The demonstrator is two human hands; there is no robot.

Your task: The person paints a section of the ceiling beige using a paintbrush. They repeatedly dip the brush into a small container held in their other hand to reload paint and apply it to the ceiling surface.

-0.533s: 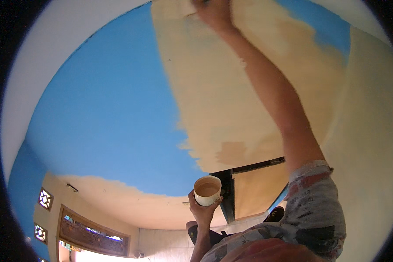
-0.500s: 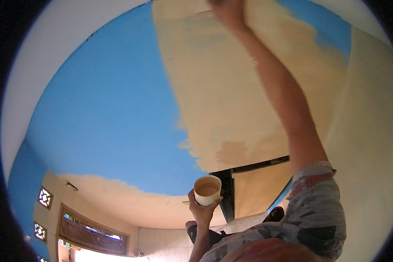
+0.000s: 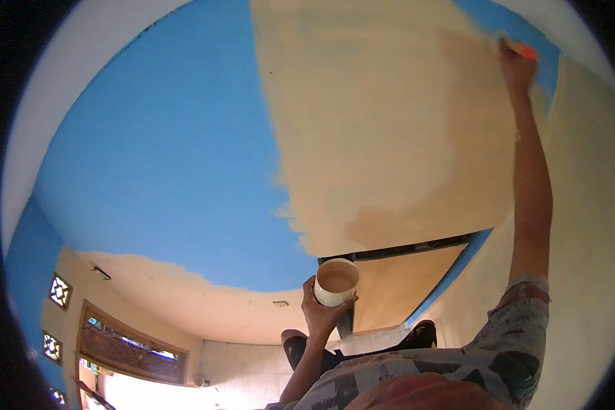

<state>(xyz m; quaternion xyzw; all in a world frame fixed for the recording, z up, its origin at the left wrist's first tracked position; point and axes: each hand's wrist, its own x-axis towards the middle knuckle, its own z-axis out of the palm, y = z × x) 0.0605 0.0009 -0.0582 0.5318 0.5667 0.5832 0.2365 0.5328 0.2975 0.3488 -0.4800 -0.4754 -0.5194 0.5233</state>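
My left hand (image 3: 323,313) is wrapped round a white tub (image 3: 333,298) and holds it upright at waist height. Beige paint (image 3: 337,276) fills part of it. High at the upper right, my right hand (image 3: 518,67) grips a paintbrush (image 3: 527,50) with an orange-red handle. Its bristles are blurred and partly hidden by the fingers, near the border of a blue patch (image 3: 490,16) and the beige coat. The painted wall (image 3: 383,130) before me is beige in the middle, with a darker, wet-looking area toward the right. A wide blue area (image 3: 164,150) covers its left.
Below the wall's beige part is a wooden door (image 3: 403,283) with a dark frame. A pale side wall (image 3: 588,191) stands close on my right. Farther left are patterned vent blocks (image 3: 60,292) and a bright doorway under a wooden transom (image 3: 131,345). Pale tiles (image 3: 242,369) lie below.
My right hand has swung right from the top middle of the wall to the blue patch at the upper right. The left hand still holds the tub.
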